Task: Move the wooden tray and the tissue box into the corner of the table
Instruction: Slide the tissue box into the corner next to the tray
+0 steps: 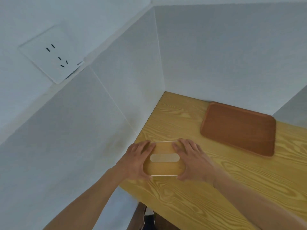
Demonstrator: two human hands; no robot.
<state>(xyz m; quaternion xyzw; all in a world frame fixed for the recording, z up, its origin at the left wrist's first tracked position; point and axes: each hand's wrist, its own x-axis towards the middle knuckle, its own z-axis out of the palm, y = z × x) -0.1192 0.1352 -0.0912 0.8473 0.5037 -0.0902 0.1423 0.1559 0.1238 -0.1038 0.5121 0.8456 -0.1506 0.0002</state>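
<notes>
The tissue box (163, 167) has a light wooden lid with a pale oval slot and white edges. It stands on the table near the left wall, between my two hands. My left hand (135, 161) grips its left end and my right hand (192, 161) grips its right end. The wooden tray (239, 128), reddish brown with rounded corners, lies flat and empty further back to the right, close to the back wall. Both hands are well apart from it.
The yellow wood-grain table (232, 185) meets white walls on the left and at the back, with the corner (165, 92) at the far left. A white wall socket (49, 53) sits high on the left wall. The table's near edge runs at lower left.
</notes>
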